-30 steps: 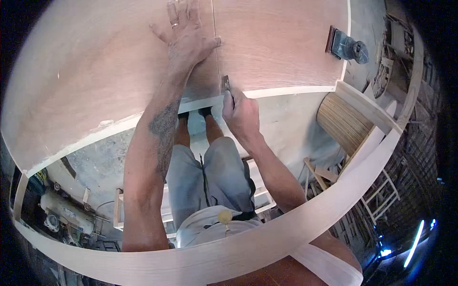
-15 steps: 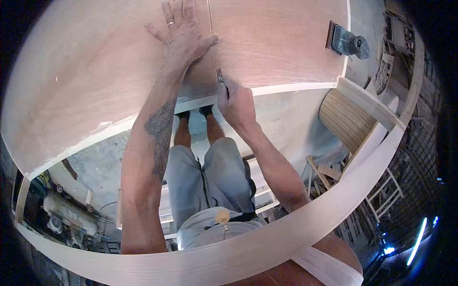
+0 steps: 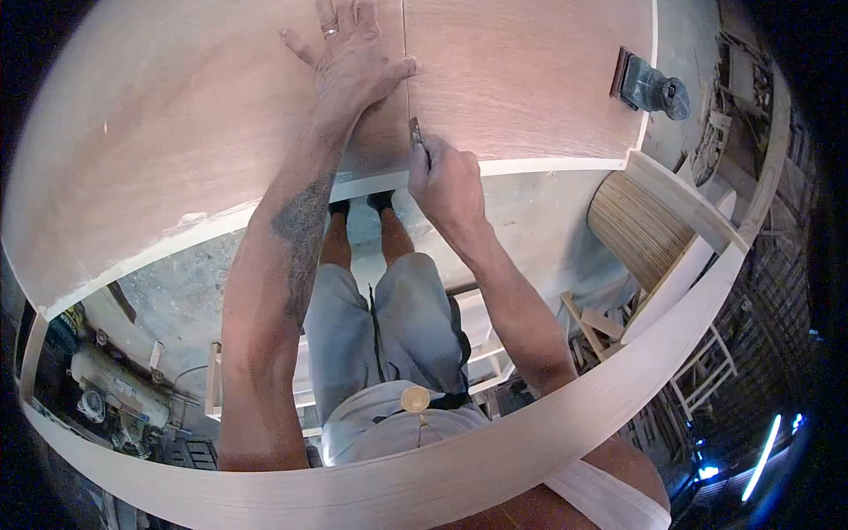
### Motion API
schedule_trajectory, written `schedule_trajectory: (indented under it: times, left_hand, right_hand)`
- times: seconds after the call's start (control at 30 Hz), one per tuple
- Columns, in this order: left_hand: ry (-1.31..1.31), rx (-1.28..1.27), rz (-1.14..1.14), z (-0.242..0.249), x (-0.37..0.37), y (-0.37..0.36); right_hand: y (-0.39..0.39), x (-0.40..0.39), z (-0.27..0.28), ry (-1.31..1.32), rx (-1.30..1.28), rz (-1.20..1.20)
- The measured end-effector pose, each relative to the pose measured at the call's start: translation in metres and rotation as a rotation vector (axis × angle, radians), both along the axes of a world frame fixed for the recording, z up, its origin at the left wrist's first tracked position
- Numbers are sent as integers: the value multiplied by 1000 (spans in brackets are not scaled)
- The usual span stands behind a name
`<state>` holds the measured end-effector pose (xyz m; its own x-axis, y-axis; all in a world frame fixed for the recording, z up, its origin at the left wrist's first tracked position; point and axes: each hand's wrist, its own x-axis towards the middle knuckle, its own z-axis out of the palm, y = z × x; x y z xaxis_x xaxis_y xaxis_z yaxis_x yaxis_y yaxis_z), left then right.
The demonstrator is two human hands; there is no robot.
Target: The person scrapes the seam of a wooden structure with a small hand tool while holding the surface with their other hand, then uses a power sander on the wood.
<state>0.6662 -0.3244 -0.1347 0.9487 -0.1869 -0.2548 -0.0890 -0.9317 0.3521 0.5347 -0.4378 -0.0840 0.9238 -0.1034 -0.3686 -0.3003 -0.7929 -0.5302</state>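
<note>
A large reddish-brown wooden panel (image 3: 221, 115) with a pale edge strip stretches out in front of me. A thin straight seam (image 3: 406, 44) runs across it, away from me. My left hand (image 3: 358, 66) lies flat on the panel just left of the seam, fingers spread and thumb reaching to the line. Closer to the panel's near edge, my right hand (image 3: 448, 185) is closed around a utility knife (image 3: 416, 132). Its metal tip points away from me at the seam; the handle is mostly hidden in my fist.
A power sander (image 3: 652, 84) rests near the panel's right edge. A pale curved wooden band (image 3: 380, 490) passes close in front of my body. To the right stands a ribbed wooden cylinder (image 3: 638, 225). A compressor-like machine (image 3: 119, 389) sits on the floor at lower left.
The view has shifted slightly. My right hand and the knife have moved only a little, still at the seam; my left hand stays flat on the panel.
</note>
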Motion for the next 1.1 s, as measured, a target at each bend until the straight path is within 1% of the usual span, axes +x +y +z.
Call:
schedule_trajectory:
  times: [0.1, 0.23, 0.3, 0.4, 0.53, 0.63, 0.83, 0.93, 1.03, 1.1]
  left_hand:
    - [-16, -1, -1, 0, 1, 0]
    - [-39, 18, 28, 5, -2, -5]
    - [-3, 14, 23, 3, 0, -4]
    - [43, -31, 44, 1, 1, -3]
    - [26, -53, 48, -3, 0, -3]
    - [3, -2, 30, -6, 0, -3]
    - [80, 31, 36, 0, 4, -7]
    - [20, 1, 43, 3, 0, -5]
    - [137, 3, 17, 10, 5, -2]
    - [144, 7, 13, 10, 1, -1]
  right_hand:
    - [-2, -2, -7, 16, -68, -25]
    - [0, 1, -5, -5, -1, -49]
    - [1, 2, -7, -20, 6, -57]
    - [1, 6, -3, 90, -11, -56]
    - [4, 4, -10, 36, -19, -41]
    - [6, 0, -14, 2, -57, -3]
    - [8, -13, -20, 25, -138, 59]
    - [8, -20, -23, -17, -118, 58]
    - [3, -16, -26, -52, -79, 68]
    - [4, -19, -19, -14, -79, 30]
